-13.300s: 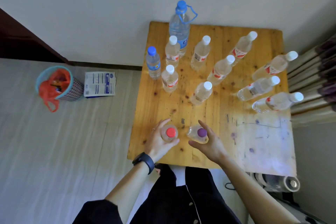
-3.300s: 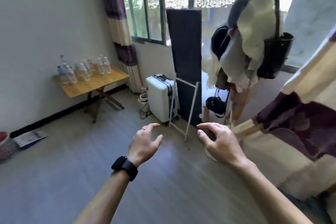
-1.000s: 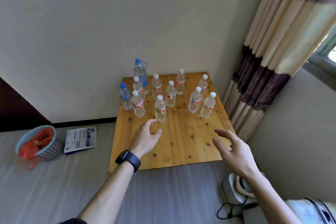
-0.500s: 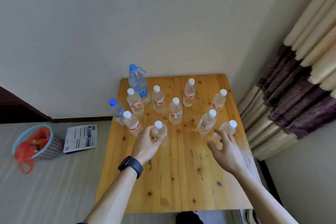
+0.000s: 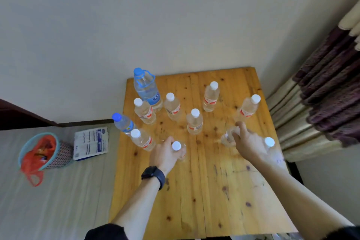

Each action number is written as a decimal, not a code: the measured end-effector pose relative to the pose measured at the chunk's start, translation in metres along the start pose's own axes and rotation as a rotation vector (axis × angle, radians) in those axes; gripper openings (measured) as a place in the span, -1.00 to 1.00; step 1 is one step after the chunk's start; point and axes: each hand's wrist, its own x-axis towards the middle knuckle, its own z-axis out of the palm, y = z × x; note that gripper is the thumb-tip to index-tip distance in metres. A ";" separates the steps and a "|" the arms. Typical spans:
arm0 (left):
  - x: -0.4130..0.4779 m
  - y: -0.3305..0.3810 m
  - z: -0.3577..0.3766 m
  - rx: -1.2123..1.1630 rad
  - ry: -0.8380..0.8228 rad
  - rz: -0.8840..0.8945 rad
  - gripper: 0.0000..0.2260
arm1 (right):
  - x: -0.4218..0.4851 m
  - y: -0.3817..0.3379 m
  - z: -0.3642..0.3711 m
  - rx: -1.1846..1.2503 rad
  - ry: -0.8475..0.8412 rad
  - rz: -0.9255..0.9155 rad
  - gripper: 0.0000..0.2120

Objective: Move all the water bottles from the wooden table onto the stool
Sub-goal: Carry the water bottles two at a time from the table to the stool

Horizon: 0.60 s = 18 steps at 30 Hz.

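Several clear water bottles stand on the wooden table (image 5: 214, 200). My left hand (image 5: 165, 154) is wrapped around a white-capped bottle (image 5: 176, 146) near the table's middle. My right hand (image 5: 247, 142) is closed on another small bottle (image 5: 228, 136), whose cap my fingers hide. A further white-capped bottle (image 5: 269, 142) stands just right of my right hand. At the back left are a large blue-capped bottle (image 5: 147, 89) with a handle and a small blue-capped bottle (image 5: 122, 122). No stool shows in this view.
A striped curtain (image 5: 321, 93) hangs close to the table's right edge. On the floor to the left sit a basket (image 5: 39, 154) with a red bag and a white packet (image 5: 91, 142). The wall runs behind the table.
I have stepped closer to the table. Both hands, open half a second ago, have closed on bottles: the left on the front middle one, the right on one further right.
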 end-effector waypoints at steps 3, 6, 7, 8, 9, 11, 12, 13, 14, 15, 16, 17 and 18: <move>0.002 -0.010 -0.008 -0.012 -0.113 0.099 -0.74 | -0.016 -0.003 0.003 0.013 0.009 -0.024 -0.68; -0.001 -0.017 -0.019 -0.003 -0.228 0.182 -0.71 | -0.040 -0.007 0.013 0.042 0.047 -0.018 -0.65; -0.002 -0.019 -0.021 -0.007 -0.255 0.194 -0.72 | -0.048 -0.010 0.018 0.057 0.044 -0.020 -0.63; -0.003 -0.019 -0.024 -0.008 -0.285 0.202 -0.73 | -0.056 -0.013 0.024 0.083 0.030 -0.025 -0.62; -0.004 -0.020 -0.025 -0.003 -0.320 0.210 -0.76 | -0.064 -0.018 0.030 0.100 0.010 -0.032 -0.61; -0.008 -0.022 -0.026 0.012 -0.388 0.222 -0.80 | -0.080 -0.027 0.044 0.078 -0.038 -0.040 -0.60; -0.009 -0.023 -0.026 0.005 -0.414 0.218 -0.78 | -0.088 -0.032 0.051 0.063 -0.056 -0.043 -0.61; -0.011 -0.024 -0.025 -0.017 -0.433 0.213 -0.76 | -0.095 -0.036 0.057 0.058 -0.062 -0.047 -0.61; -0.013 -0.024 -0.023 -0.036 -0.444 0.213 -0.73 | -0.100 -0.040 0.062 0.064 -0.055 -0.050 -0.62; -0.015 -0.024 -0.021 -0.037 -0.446 0.222 -0.71 | -0.104 -0.043 0.066 0.072 -0.041 -0.046 -0.63; -0.017 -0.023 -0.019 -0.020 -0.436 0.235 -0.70 | -0.106 -0.046 0.069 0.078 -0.023 -0.040 -0.64; -0.019 -0.023 -0.017 -0.004 -0.414 0.246 -0.69 | -0.107 -0.048 0.071 0.081 -0.003 -0.036 -0.64; -0.021 -0.022 -0.014 0.003 -0.385 0.252 -0.68 | -0.107 -0.050 0.072 0.083 0.019 -0.037 -0.64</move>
